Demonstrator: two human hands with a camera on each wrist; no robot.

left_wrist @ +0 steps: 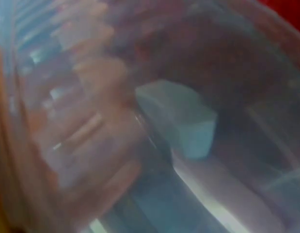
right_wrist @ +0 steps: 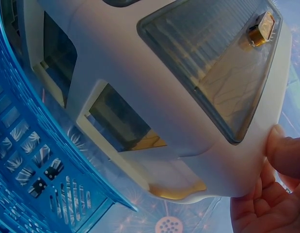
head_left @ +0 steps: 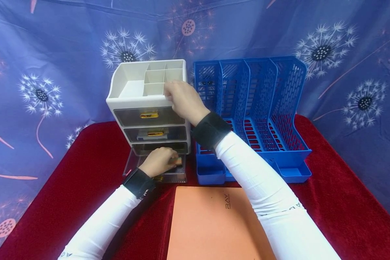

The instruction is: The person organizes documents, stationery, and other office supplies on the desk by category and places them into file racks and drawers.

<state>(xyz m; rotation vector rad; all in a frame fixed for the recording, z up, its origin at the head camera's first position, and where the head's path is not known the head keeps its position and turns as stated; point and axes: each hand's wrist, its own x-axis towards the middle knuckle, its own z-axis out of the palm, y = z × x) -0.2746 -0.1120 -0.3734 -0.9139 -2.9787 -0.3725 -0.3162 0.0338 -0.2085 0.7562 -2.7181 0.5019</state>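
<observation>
A white desktop organizer [head_left: 130, 103] with smoky drawers stands at the back left. My right hand [head_left: 185, 99] grips its top rim at the front right corner; in the right wrist view the thumb [right_wrist: 288, 156] lies on the front, with curled fingers behind the edge. The clear bottom drawer [head_left: 130, 164] is pulled out. Inside it my left hand [head_left: 159, 160] has bent fingers at a small tan block [head_left: 178, 161], seemingly pinching it. Blurred through clear plastic, a pale block [left_wrist: 176, 116] lies beside those fingers in the left wrist view.
A blue file rack [head_left: 253, 108] with several slots and front trays stands right of the organizer. An orange board [head_left: 211, 224] lies on the red cloth [head_left: 58, 180] in front. White and blue items [head_left: 156, 136] show in a closed drawer. A patterned curtain [head_left: 74, 43] hangs behind.
</observation>
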